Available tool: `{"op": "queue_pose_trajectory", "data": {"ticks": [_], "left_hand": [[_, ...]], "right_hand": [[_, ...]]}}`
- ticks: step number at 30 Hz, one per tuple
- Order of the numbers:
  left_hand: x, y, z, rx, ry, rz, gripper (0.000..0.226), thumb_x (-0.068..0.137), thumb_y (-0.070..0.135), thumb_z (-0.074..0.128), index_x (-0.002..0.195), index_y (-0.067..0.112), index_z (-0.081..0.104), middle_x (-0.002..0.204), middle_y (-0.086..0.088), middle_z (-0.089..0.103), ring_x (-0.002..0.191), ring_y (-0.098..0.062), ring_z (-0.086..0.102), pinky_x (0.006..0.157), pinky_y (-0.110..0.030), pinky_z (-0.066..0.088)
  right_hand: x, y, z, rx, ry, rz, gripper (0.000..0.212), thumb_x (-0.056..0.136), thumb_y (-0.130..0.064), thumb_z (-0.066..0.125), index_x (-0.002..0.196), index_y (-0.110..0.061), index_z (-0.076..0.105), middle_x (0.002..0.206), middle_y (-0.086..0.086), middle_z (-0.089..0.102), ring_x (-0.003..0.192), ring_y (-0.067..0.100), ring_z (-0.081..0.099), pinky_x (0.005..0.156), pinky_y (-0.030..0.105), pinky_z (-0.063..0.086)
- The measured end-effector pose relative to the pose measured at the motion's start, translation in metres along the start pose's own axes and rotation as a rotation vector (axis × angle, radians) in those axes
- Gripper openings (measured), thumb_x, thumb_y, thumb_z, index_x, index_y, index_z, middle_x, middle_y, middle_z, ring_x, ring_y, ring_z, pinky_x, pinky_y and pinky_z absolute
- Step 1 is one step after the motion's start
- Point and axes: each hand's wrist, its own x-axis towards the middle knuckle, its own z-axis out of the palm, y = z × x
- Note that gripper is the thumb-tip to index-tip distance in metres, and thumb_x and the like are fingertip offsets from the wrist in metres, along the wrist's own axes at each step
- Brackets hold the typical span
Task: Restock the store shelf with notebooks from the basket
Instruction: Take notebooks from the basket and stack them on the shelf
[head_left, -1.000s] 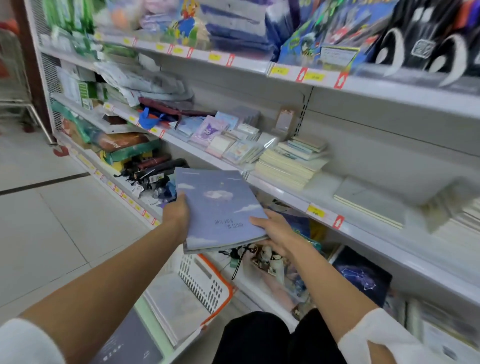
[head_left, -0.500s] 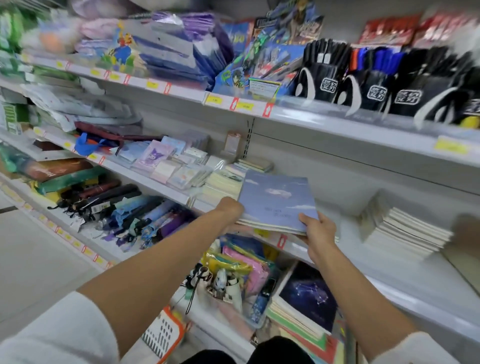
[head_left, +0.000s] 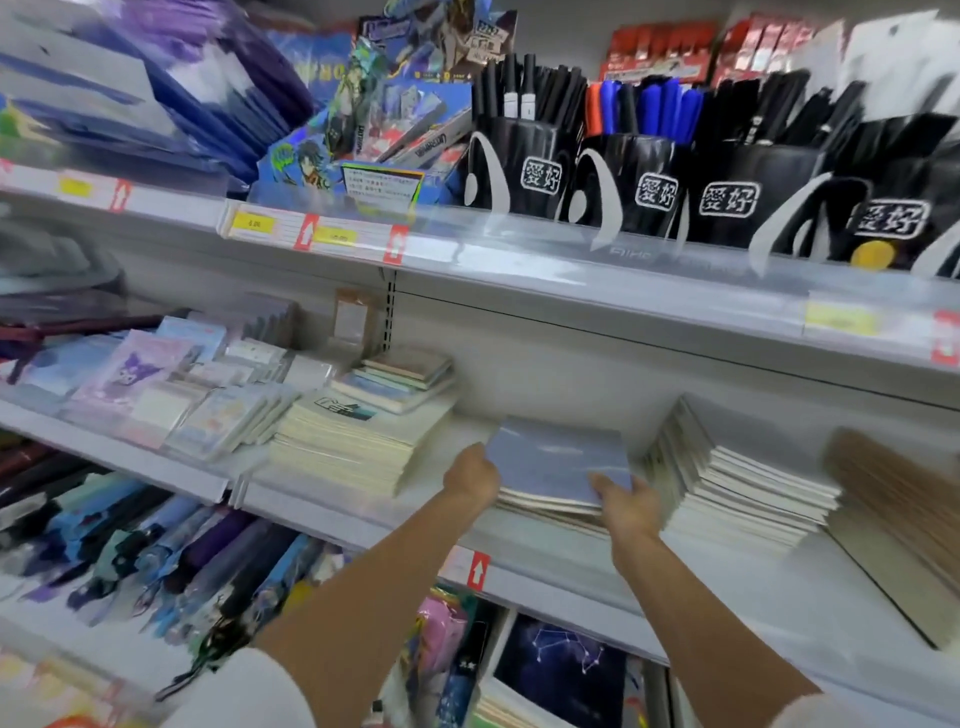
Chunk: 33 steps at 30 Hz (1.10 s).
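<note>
White store shelving fills the view, and the middle shelf (head_left: 566, 558) carries the task's thing: a thin stack of blue notebooks (head_left: 550, 457) with a pale cloud-sky cover, lying flat in an open gap on that shelf. Its lower edge sits at the shelf board, but motion blur keeps me from telling whether it rests there fully.

Both hands grasp this stack. The left hand (head_left: 470, 475) clasps its left edge, fingers curled under and out of sight. The right hand (head_left: 626, 506) holds the near right corner, thumb lying on top of the cover and the other fingers hidden beneath.

Just left of the blue notebooks stands a taller cream-edged pile (head_left: 353, 452) with smaller books on top, not touching them. Further left of them lie small cartoon-covered pads (head_left: 140, 374) in plastic sleeves. Just right of the blue notebooks is a white-edged pile (head_left: 737, 493), close to the stack's right side, and beyond it a slanted brown-edged pile (head_left: 893, 499).

Above the blue notebooks, on the upper shelf, black pen cups (head_left: 639, 187) hold black and blue pens. Below them a price tag (head_left: 470, 569) with a red arrow is fixed to the shelf lip, and under that lies a dark constellation notebook (head_left: 561, 670). Below and well left of them, folded umbrellas (head_left: 156, 545) lie in a row.
</note>
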Motion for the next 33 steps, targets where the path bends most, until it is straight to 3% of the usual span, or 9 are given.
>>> {"op": "queue_pose_trajectory", "data": {"ticks": [3, 6, 11, 15, 18, 20, 26, 29, 33], "left_hand": [[0.009, -0.003, 0.006, 0.106, 0.016, -0.055, 0.052, 0.1, 0.01, 0.035, 0.15, 0.009, 0.023, 0.151, -0.016, 0.035, 0.138, -0.034, 0.034, 0.113, -0.034, 0.027], [0.021, -0.01, 0.012, 0.163, 0.0, -0.102, 0.064, 0.099, 0.013, 0.036, 0.154, 0.017, 0.004, 0.153, -0.014, 0.033, 0.14, -0.034, 0.029, 0.111, -0.036, 0.028], [0.029, -0.007, 0.019, 0.052, -0.114, -0.155, 0.096, 0.082, 0.013, 0.06, 0.154, 0.02, -0.003, 0.154, -0.015, 0.027, 0.14, -0.034, 0.026, 0.11, -0.04, 0.034], [0.032, -0.006, 0.022, -0.092, -0.159, -0.126, 0.11, 0.063, 0.022, 0.064, 0.154, 0.02, 0.002, 0.155, -0.01, 0.028, 0.138, -0.031, 0.032, 0.101, -0.031, 0.038], [0.038, -0.009, 0.023, -0.157, -0.142, -0.132, 0.098, 0.074, 0.017, 0.064, 0.154, 0.018, 0.007, 0.156, -0.01, 0.026, 0.139, -0.032, 0.03, 0.102, -0.034, 0.037], [0.043, -0.013, 0.023, -0.182, -0.155, -0.137, 0.091, 0.079, 0.017, 0.061, 0.154, 0.017, 0.009, 0.156, -0.01, 0.024, 0.139, -0.033, 0.03, 0.104, -0.038, 0.036], [0.051, -0.014, 0.017, -0.267, -0.172, -0.146, 0.078, 0.081, 0.022, 0.059, 0.15, 0.012, 0.023, 0.156, -0.005, 0.022, 0.138, -0.026, 0.029, 0.091, -0.034, 0.03], [0.056, -0.015, 0.016, -0.294, -0.184, -0.157, 0.07, 0.081, 0.022, 0.057, 0.145, 0.009, 0.032, 0.153, -0.006, 0.026, 0.132, -0.025, 0.033, 0.09, -0.034, 0.028], [0.062, -0.018, 0.014, -0.349, -0.191, -0.16, 0.08, 0.087, 0.018, 0.053, 0.154, 0.015, 0.009, 0.16, -0.005, 0.012, 0.143, -0.026, 0.021, 0.097, -0.034, 0.026]], "right_hand": [[0.014, 0.006, 0.007, -0.145, -0.014, 0.006, 0.021, 0.092, -0.02, 0.062, 0.104, -0.004, 0.055, 0.1, 0.012, 0.056, 0.088, 0.028, 0.053, 0.08, 0.037, 0.043], [0.023, 0.017, 0.01, -0.274, 0.019, 0.04, 0.04, 0.099, -0.029, 0.049, 0.112, 0.008, 0.058, 0.113, 0.024, 0.06, 0.097, 0.036, 0.057, 0.08, 0.037, 0.042], [0.034, 0.03, 0.009, -0.396, 0.054, 0.016, 0.047, 0.099, -0.034, 0.043, 0.11, 0.007, 0.062, 0.114, 0.025, 0.063, 0.103, 0.039, 0.06, 0.086, 0.04, 0.047], [0.045, 0.029, 0.006, -0.435, 0.039, 0.078, 0.051, 0.098, -0.045, 0.038, 0.099, 0.0, 0.064, 0.116, 0.026, 0.061, 0.1, 0.035, 0.058, 0.088, 0.041, 0.046], [0.052, 0.025, 0.0, -0.423, 0.018, 0.182, 0.068, 0.097, -0.055, 0.036, 0.123, 0.002, 0.059, 0.129, 0.025, 0.054, 0.114, 0.038, 0.054, 0.099, 0.042, 0.044], [0.057, 0.027, -0.004, -0.372, -0.014, 0.208, 0.069, 0.096, -0.055, 0.04, 0.127, 0.004, 0.055, 0.131, 0.023, 0.053, 0.116, 0.039, 0.052, 0.101, 0.044, 0.042], [0.062, 0.026, -0.001, -0.401, -0.113, 0.217, 0.04, 0.089, -0.043, 0.052, 0.106, -0.007, 0.059, 0.115, 0.016, 0.06, 0.103, 0.035, 0.057, 0.096, 0.044, 0.047], [0.063, 0.029, 0.005, -0.475, -0.106, 0.209, 0.044, 0.085, -0.046, 0.052, 0.111, -0.011, 0.058, 0.117, 0.015, 0.059, 0.105, 0.034, 0.056, 0.099, 0.048, 0.045], [0.053, 0.03, 0.01, -0.534, -0.088, 0.175, 0.044, 0.085, -0.046, 0.056, 0.112, -0.011, 0.057, 0.113, 0.012, 0.057, 0.106, 0.032, 0.055, 0.098, 0.042, 0.044]]}}
